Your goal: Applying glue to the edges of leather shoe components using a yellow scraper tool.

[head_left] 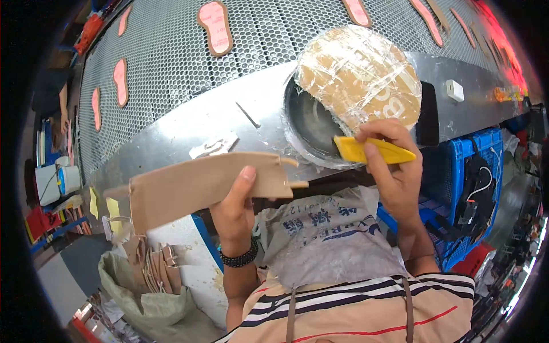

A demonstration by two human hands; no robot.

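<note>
My left hand [234, 212] is closed on a tan leather-like shoe upper piece [183, 187], thumb on top, holding it out to the left. Narrow straps stick out at both of its ends. A yellow plastic scraper [366, 151] is pinched between the thumb and fingers of my right hand [396, 174]. Its left end is by the near rim of a round tub [295, 140], whose wall is wrapped in clear film. Dark grey shows inside the tub. A round cardboard lid [360, 77] covered in clear tape lies across its right part.
Beyond the metal ledge [171, 111] runs a mesh conveyor [166, 51] with several pink-topped soles [216, 28]. A thin dark tool [248, 115], crumpled white scrap [214, 146], black phone-like slab [428, 114] and white adapter [454, 90] lie on the ledge. A blue crate [492, 166] stands right; a green sack [148, 308] sits lower left.
</note>
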